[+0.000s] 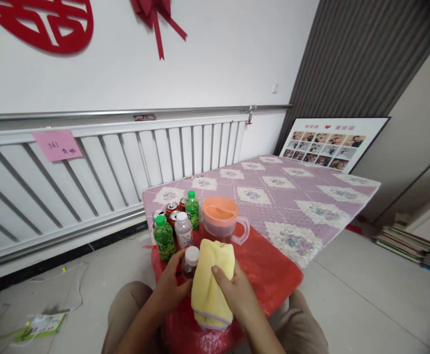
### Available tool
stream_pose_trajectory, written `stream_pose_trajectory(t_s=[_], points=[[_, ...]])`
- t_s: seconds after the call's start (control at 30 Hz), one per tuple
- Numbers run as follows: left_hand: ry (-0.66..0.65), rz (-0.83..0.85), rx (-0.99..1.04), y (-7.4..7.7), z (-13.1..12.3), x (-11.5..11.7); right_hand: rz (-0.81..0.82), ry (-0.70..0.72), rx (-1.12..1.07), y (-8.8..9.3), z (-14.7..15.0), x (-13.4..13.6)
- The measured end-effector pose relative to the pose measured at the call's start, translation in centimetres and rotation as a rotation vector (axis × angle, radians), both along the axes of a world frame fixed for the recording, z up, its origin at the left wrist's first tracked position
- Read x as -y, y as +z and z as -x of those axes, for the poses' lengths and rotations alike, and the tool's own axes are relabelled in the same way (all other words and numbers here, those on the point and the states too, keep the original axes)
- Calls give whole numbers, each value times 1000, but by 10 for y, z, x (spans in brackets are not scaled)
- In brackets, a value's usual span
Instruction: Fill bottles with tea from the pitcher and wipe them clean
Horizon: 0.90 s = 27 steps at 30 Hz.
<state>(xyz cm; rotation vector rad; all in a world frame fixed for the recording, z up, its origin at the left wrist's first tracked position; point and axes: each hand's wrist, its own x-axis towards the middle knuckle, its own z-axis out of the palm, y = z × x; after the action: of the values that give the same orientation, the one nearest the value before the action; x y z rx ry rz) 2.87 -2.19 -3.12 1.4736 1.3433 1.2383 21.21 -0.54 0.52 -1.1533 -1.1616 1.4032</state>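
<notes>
My left hand point(174, 282) is wrapped round a clear bottle with a white cap point(192, 256), which stands upright close to the front of the red plastic sheet point(270, 265). In my right hand point(233, 290) is a folded yellow cloth point(211, 282) with a pale purple edge, thumb on top. The cloth is right beside the bottle and hides part of it; whether they touch I cannot tell. Behind them sit a clear plastic pitcher with an orange lid point(220, 214), a white-capped bottle point(183, 230) and a green bottle point(164, 239).
A second green bottle point(192, 210) and several drink cans point(172, 208) cluster at the table's left. A purple flowered tablecloth point(254, 194) spreads toward the back right. The white radiator point(119, 169) runs along the wall. On the floor at left lies a power strip point(43, 324) with cords.
</notes>
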Motion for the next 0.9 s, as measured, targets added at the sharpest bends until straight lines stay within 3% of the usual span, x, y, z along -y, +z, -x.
stream_pose_trajectory(t_s=[0.17,0.3,0.37,0.53,0.6,0.9], points=[[158,-64,-103,-12,-11,0,-50,-34,52,-5,3,0],[250,-85,-181,-8,-15,1,-39,-51,51,-19,2,3],[241,-75,-180,-3,-16,2,-37,-43,42,-22,0,4],[25,-36,-76,6,-11,3,-12,-27,22,-24,-2,4],[-5,-35,-55,4,-9,3,3,-14,17,-25,-1,4],[188,-39,-114,-3,-22,4,-4,-13,59,-24,1,9]])
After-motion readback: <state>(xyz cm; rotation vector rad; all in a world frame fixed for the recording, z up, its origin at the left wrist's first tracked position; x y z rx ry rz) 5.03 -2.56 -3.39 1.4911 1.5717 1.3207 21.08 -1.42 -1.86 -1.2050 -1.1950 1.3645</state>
